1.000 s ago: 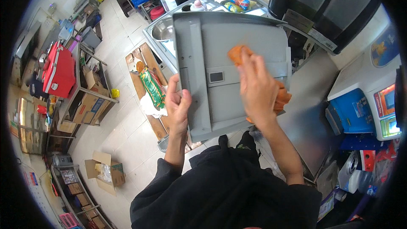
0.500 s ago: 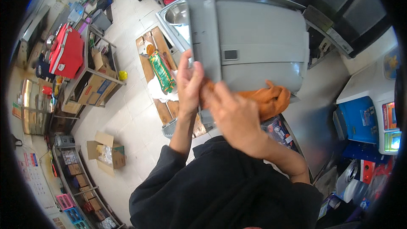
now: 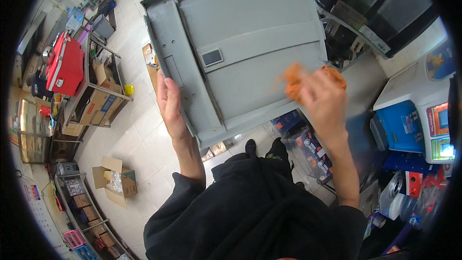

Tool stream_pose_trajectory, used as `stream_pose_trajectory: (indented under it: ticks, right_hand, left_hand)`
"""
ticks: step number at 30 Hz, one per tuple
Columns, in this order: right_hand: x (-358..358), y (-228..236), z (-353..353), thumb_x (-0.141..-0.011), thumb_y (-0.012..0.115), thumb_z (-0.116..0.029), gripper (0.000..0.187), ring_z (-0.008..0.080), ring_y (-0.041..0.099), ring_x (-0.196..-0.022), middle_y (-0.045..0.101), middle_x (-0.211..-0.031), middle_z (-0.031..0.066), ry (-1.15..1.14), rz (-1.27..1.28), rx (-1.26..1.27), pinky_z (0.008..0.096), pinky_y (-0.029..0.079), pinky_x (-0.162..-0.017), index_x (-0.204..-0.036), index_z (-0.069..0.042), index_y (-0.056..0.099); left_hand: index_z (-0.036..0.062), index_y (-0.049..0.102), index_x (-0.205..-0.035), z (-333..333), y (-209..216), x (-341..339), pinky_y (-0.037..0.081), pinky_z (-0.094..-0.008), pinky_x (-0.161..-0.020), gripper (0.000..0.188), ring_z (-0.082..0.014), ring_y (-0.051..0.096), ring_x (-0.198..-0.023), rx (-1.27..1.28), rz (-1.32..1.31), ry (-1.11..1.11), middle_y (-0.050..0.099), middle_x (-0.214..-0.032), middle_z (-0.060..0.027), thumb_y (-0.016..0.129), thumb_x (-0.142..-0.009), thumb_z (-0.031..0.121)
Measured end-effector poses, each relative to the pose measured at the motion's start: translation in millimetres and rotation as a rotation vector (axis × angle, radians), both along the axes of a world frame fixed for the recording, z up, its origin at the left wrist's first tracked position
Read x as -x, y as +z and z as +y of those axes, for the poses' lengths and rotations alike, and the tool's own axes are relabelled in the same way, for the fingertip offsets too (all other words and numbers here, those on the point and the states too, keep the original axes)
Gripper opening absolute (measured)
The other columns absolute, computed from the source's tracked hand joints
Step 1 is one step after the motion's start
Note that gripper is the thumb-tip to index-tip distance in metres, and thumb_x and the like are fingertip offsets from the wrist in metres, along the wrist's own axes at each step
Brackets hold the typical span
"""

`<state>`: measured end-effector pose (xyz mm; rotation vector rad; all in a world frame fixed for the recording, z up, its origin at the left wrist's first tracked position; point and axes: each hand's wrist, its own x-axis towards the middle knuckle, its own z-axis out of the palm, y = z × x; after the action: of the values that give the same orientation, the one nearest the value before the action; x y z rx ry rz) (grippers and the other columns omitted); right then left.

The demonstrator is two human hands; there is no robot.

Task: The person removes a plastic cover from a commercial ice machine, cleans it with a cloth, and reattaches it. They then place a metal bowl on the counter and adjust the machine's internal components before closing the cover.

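A large grey plastic panel (image 3: 260, 33) with ridges and a small dark rectangular window is tilted up in front of me. My left hand (image 3: 171, 108) grips its left edge, fingers together along the rim. In my right hand (image 3: 325, 101), blurred by motion, is a bunched orange cloth (image 3: 294, 79). The cloth is over the lower right part of the panel. Whether it presses on the surface there, I cannot tell.
Left of me, a red cooler box (image 3: 67, 65) stands on a metal rack. An open cardboard box (image 3: 115, 181) sits on the tiled floor (image 3: 149, 173). To the right are a metal surface (image 3: 358, 96) and a white-and-blue machine (image 3: 409, 120). Wrapped dark packs (image 3: 310, 151) lie below the panel.
The panel has shifted left and turned, showing more of its inner face. My left hand moved left with its edge. My right hand moved right and up with the cloth, away from the left hand.
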<state>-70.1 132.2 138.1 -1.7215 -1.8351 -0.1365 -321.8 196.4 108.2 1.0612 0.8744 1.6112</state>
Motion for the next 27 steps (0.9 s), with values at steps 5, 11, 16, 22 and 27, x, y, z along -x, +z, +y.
stream_pose_trajectory:
  ticks: [5,11,16,22,27]
  right_hand:
    - [-38.7,10.0,3.9,-0.088,0.049,-0.011,0.021,0.0194,0.062,-0.079,0.062,-0.088,0.0112,-0.384,0.277,-0.321,0.0318,0.047,-0.069,-0.104,-0.001,0.059]
    - [6.6,35.6,-17.4,-0.086,0.053,-0.014,0.027,0.0160,0.061,-0.079,0.060,-0.087,0.0086,-0.008,0.317,-0.249,0.0258,0.048,-0.064,-0.110,-0.002,0.056]
    - [51.0,17.5,4.0,-0.067,0.062,-0.003,0.041,0.0172,0.057,-0.071,0.057,-0.092,0.0001,0.272,-0.042,-0.180,0.0279,0.048,-0.061,-0.104,-0.020,0.066]
    - [-17.2,6.6,7.1,-0.074,0.055,0.002,0.037,0.0247,0.058,-0.070,0.056,-0.089,0.0050,0.012,-0.143,-0.128,0.0340,0.048,-0.060,-0.106,-0.014,0.063]
    - [-110.7,-20.3,-11.6,-0.081,0.049,-0.006,0.024,0.0330,0.059,-0.086,0.059,-0.089,0.0148,-0.357,-0.242,0.367,0.0404,0.046,-0.074,-0.102,-0.007,0.062]
  left_hand:
    - [0.0000,0.035,-0.130,-9.3,-3.5,5.7,0.041,-0.0249,-0.085,0.045,-0.0111,0.051,-0.098,0.022,-0.067,0.000,0.052,-0.113,-0.0072,0.036,-0.096,0.030]
    - [0.0013,0.046,-0.120,-12.0,-2.9,6.6,0.047,-0.0302,-0.078,0.046,-0.0180,0.058,-0.091,-0.020,-0.078,-0.003,0.057,-0.107,-0.0105,0.041,-0.093,0.039]
    - [0.0008,0.046,-0.121,-17.2,3.6,-4.5,0.048,-0.0305,-0.078,0.046,-0.0192,0.058,-0.092,0.012,-0.214,0.032,0.056,-0.109,-0.0116,0.040,-0.094,0.038]
    - [-0.0005,0.036,-0.129,-23.2,11.5,0.5,0.043,-0.0245,-0.082,0.047,-0.0118,0.053,-0.095,-0.032,-0.119,0.008,0.054,-0.110,-0.0083,0.040,-0.095,0.031]
    - [0.0011,0.045,-0.119,-17.0,5.0,11.0,0.047,-0.0241,-0.074,0.043,-0.0120,0.057,-0.085,0.092,-0.167,0.103,0.057,-0.102,-0.0081,0.043,-0.093,0.036]
